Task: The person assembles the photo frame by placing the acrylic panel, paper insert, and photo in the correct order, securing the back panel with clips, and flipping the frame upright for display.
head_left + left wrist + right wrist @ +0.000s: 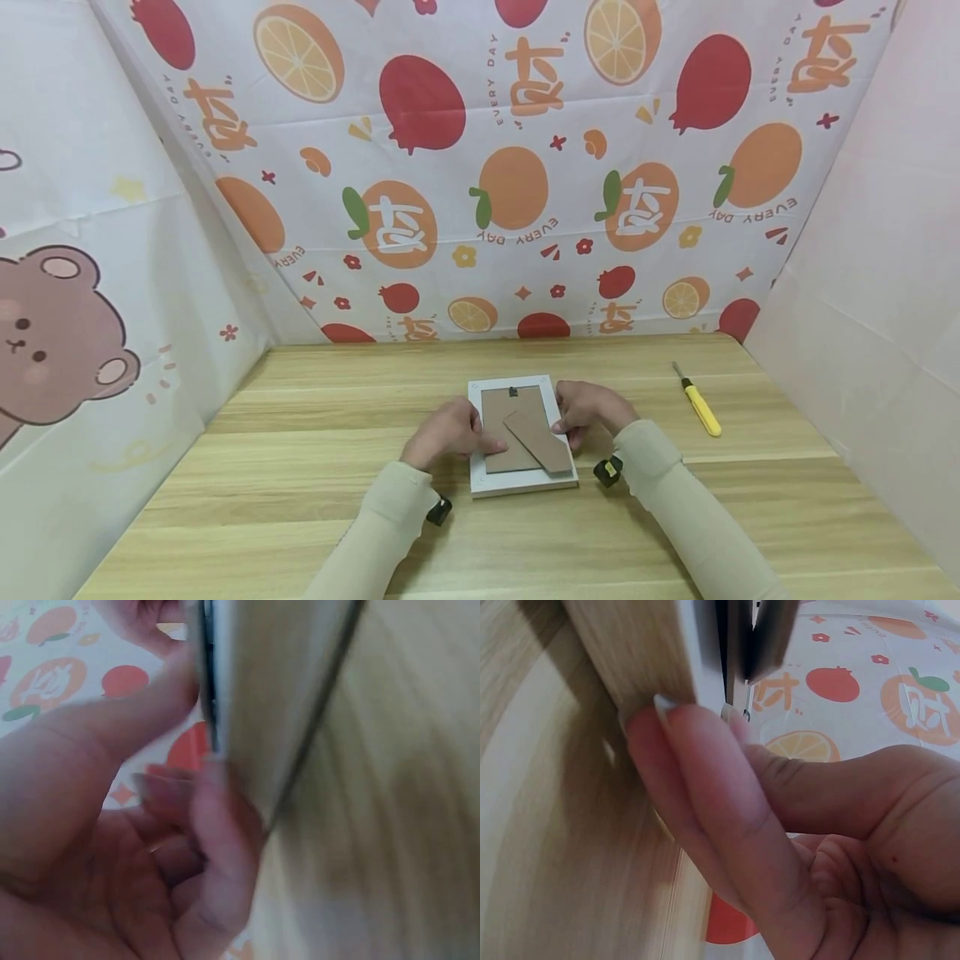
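Note:
A white picture frame (523, 481) lies back side up on the wooden table, its brown backing board (498, 417) facing upward. On the board sits a slanted brown easel stand (542, 443), with a small black clip (513, 392) near the top. My left hand (450, 432) grips the frame's left edge, thumb reaching over onto the board and the other fingers curled against the side (247, 690). At the right edge, my right hand (588, 408) pinches the frame between thumb and fingers; its fingertips (682, 724) press the side wall.
A screwdriver (701, 407) with a yellow handle lies on the table (300, 500) to the right of the frame. Behind the table hangs a fruit-patterned cloth (450, 208), and pale cloths close off both sides.

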The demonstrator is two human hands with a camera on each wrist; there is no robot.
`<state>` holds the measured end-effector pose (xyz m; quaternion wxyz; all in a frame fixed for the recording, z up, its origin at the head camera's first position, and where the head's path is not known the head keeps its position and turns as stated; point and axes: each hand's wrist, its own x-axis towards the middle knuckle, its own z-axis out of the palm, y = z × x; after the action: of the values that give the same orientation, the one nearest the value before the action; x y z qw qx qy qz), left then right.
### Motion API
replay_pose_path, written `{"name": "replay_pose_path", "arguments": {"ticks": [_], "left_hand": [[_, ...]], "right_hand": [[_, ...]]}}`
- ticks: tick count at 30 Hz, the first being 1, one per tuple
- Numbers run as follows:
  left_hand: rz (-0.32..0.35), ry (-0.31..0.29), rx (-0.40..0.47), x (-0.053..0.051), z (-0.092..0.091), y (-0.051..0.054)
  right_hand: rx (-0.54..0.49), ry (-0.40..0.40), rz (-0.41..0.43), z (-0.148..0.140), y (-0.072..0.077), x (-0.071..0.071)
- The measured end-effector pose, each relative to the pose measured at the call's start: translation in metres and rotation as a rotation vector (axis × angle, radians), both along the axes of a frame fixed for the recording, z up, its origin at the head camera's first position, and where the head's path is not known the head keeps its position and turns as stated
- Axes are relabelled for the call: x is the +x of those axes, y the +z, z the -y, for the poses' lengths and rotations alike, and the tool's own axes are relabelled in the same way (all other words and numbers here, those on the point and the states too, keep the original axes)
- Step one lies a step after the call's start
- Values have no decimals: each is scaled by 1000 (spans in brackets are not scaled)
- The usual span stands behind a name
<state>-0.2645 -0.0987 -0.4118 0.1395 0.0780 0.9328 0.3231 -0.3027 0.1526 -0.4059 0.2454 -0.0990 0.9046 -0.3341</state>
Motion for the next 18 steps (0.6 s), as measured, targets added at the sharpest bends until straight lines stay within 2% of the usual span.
{"name": "replay_pose_path", "arguments": {"ticks": [4,7,11,18], "left_hand": [[32,-46,-62,5,-3,6],[-3,-102,-130,9,-7,9],[-64,-138,-173,10,-10,9],[-72,-113,-97,7,-7,5]], "right_hand": [[3,8,-2,-1,-1,1],[4,12,-1,-1,-1,0],[4,18,0,-1,0,-1],[1,21,-3,-1,1,0]]}}
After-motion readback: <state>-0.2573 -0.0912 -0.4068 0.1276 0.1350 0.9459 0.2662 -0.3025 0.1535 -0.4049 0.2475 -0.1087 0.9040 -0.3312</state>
